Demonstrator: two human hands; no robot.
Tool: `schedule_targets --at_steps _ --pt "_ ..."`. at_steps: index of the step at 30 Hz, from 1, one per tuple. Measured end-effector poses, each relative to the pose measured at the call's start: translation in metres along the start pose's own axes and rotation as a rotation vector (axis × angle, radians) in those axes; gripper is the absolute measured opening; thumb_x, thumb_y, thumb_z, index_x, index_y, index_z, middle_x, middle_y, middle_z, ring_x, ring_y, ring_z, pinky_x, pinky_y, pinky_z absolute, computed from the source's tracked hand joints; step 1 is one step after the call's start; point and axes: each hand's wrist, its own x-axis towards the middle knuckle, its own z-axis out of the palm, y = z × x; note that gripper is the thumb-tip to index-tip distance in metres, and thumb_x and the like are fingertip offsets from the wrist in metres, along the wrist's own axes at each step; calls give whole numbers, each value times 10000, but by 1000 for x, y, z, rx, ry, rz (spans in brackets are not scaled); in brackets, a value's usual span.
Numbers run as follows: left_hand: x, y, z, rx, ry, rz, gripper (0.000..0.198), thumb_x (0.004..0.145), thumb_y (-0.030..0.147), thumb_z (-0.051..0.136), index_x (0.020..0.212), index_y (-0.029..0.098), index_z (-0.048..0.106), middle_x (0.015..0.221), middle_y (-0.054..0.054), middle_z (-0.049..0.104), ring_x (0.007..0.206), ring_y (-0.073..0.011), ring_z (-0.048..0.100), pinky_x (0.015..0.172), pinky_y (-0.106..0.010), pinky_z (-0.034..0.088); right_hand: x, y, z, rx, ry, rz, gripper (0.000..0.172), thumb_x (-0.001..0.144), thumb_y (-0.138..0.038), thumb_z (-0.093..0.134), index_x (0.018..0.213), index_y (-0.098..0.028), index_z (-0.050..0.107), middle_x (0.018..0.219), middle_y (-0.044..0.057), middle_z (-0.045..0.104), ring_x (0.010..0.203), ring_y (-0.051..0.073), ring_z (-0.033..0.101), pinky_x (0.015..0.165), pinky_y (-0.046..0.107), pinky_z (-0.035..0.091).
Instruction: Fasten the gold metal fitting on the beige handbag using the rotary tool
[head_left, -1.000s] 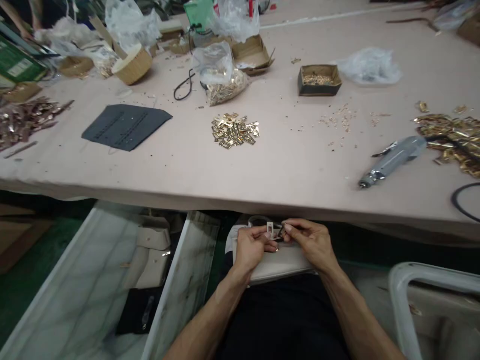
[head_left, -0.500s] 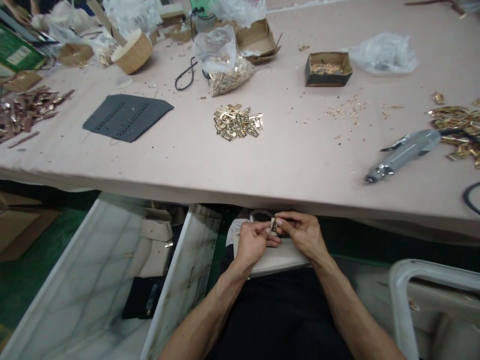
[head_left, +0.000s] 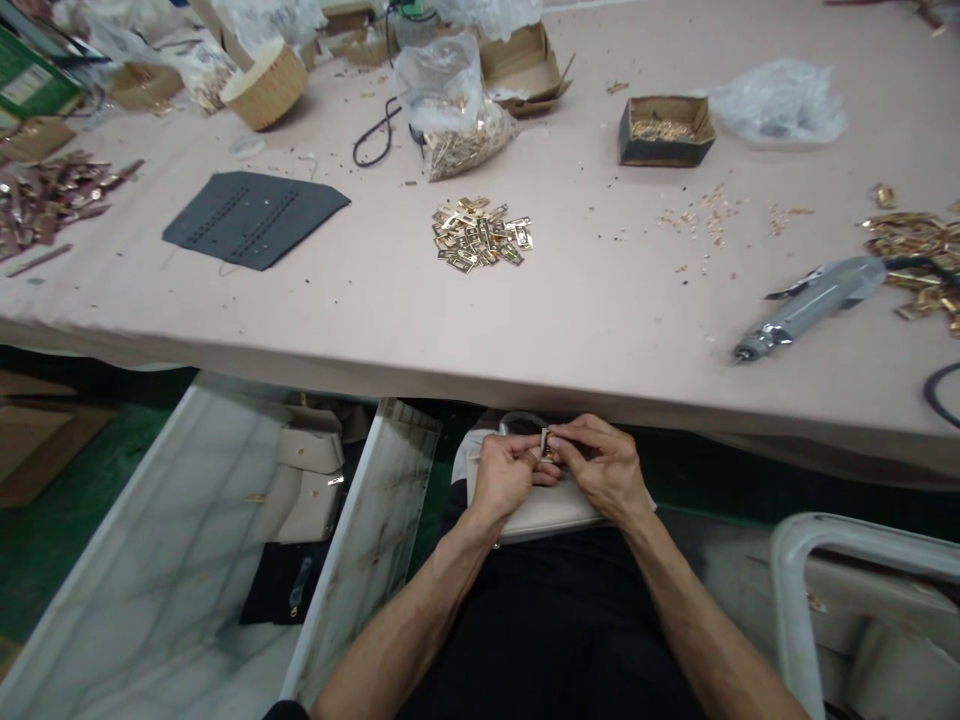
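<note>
A beige leather bag [head_left: 551, 514] lies on my lap below the table's edge, partly covered by my hands. Above it, my left hand [head_left: 501, 480] is closed on a small beige tab [head_left: 544, 440], pinching it from the left. My right hand [head_left: 606, 465] pinches a small gold metal plate [head_left: 551, 450] against that same tab with thumb and fingertips. Fingers hide much of both pieces, so how they join is unclear. On the table beyond lies a pile of similar-looking gold metal plates [head_left: 480, 235].
An electric screwdriver [head_left: 814, 305] lies right, near more gold parts [head_left: 919, 245]. A small box of screws [head_left: 666, 150], a bag of metal parts [head_left: 469, 140] and a dark panel [head_left: 255, 220] sit further back. A crate [head_left: 142, 560] containing bags stands left; a white metal frame [head_left: 791, 590] stands right.
The camera view has shifted slightly. My fingers have adjusted a little around the tab, and more of the gold plate's shine shows; both hands remain over the bag.
</note>
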Motion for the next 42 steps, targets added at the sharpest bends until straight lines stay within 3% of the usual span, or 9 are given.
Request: schedule_targets --at_steps 5,13,27,36,42 --pt "-1 0 0 22 -22 8 288 852 180 674 1080 43 782 821 -132 762 625 -175 731 638 -288 653 -1 2 3 -25 25 8 178 921 -344 705 987 -214 808 869 71 702 737 184 646 607 300 492" --pt "-5 1 -1 57 -57 40 300 846 187 713 1108 56 780 855 -136 769 642 -167 731 654 -276 655 -3 9 3 107 27 204 244 865 -414 759 950 -188 799 925 90 719 724 194 689 633 293 560" --pt "-5 2 2 128 -33 42 294 874 113 624 1123 73 775 868 -130 782 619 -150 727 618 -249 649 0 3 -2 195 28 191 171 852 -371 774 873 -204 806 936 73 717 716 183 699 622 268 599" --pt "-7 5 5 175 -28 41 306 891 97 598 1143 74 770 738 -97 753 601 -157 721 636 -273 652 -2 5 -1 59 48 -1 122 915 -270 703 921 -205 805 878 73 694 752 192 668 605 296 539" --pt "-9 7 7 219 -24 39 330 884 63 577 1150 90 771 688 -79 742 583 -154 716 626 -262 643 -3 2 2 1 53 -133 141 927 -217 675 974 -227 808 880 68 683 804 198 655 690 323 532"
